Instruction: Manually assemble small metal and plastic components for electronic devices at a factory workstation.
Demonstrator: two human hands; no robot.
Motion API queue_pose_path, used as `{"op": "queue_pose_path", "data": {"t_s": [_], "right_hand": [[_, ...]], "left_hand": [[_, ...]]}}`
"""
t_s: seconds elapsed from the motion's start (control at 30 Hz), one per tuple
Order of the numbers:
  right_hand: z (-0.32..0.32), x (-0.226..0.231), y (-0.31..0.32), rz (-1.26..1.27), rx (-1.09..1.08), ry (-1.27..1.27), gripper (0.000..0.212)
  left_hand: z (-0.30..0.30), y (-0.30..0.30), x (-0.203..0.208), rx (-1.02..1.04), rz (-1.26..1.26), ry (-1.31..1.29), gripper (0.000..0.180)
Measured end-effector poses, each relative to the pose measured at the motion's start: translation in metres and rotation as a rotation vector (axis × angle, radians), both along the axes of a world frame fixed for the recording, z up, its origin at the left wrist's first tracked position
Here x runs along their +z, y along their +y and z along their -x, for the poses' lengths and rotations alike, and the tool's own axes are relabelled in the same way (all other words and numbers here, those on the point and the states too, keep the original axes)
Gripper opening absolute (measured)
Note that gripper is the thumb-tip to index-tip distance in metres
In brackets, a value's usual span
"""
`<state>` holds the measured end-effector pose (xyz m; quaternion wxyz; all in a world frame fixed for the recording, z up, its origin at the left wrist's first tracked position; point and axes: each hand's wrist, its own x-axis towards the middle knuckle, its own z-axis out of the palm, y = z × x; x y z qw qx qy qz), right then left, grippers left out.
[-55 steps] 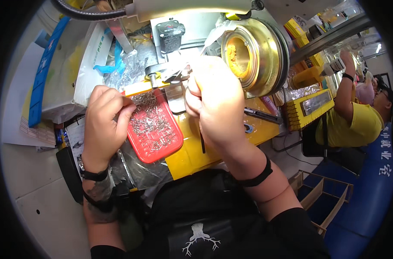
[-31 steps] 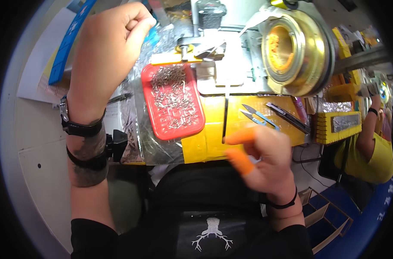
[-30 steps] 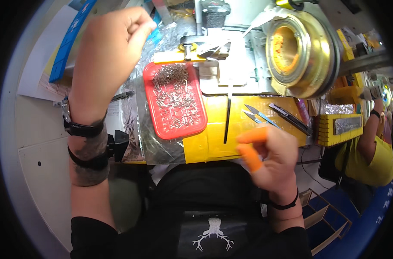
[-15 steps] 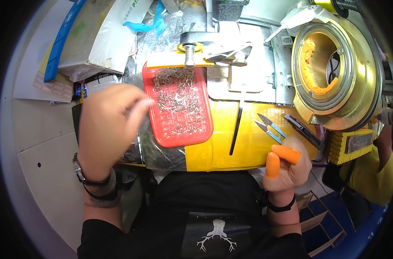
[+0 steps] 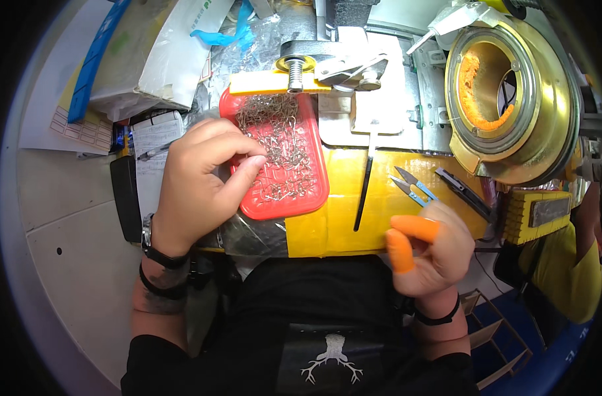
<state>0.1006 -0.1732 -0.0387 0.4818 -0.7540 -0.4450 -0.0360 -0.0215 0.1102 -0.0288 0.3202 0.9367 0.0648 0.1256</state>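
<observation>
A red plastic tray holds a tangle of small metal wire hooks. Over its left side reaches my left hand, thumb and forefinger pinched together among the hooks; whether a hook sits between the tips is too small to tell. My right hand hovers at the front edge of the yellow work surface, palm partly up. Orange finger covers sheathe its thumb and forefinger, whose tips nearly meet; anything held there cannot be made out. Just beyond that hand lie blue-handled thread snips.
A clamp with a spring and bolt overhangs the tray's back edge. Right of the tray lie a thin black-handled tool and a dark cutter. A large brass ring-shaped machine part stands at right, a white box at back left.
My left hand has swung right and its fingertips have come down into the hooks. My right hand has shifted slightly left, fingers still curled.
</observation>
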Motion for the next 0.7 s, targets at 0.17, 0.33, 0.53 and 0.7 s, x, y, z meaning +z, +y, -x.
{"op": "queue_pose_path", "data": {"t_s": [0.17, 0.33, 0.53, 0.7], "right_hand": [[0.005, 0.018, 0.045, 0.04, 0.208, 0.151, 0.017], [0.01, 0.009, 0.106, 0.014, 0.143, 0.048, 0.016], [0.006, 0.0, 0.115, -0.03, 0.165, 0.141, 0.01], [0.006, -0.002, 0.117, -0.084, 0.14, 0.29, 0.006]], "left_hand": [[-0.001, -0.007, 0.005, 0.094, 0.183, 0.009, 0.006], [0.006, -0.002, 0.005, 0.069, 0.223, -0.07, 0.006], [0.005, 0.0, 0.014, 0.032, 0.335, -0.04, 0.01], [0.001, 0.005, 0.01, -0.03, 0.119, -0.222, 0.01]]}}
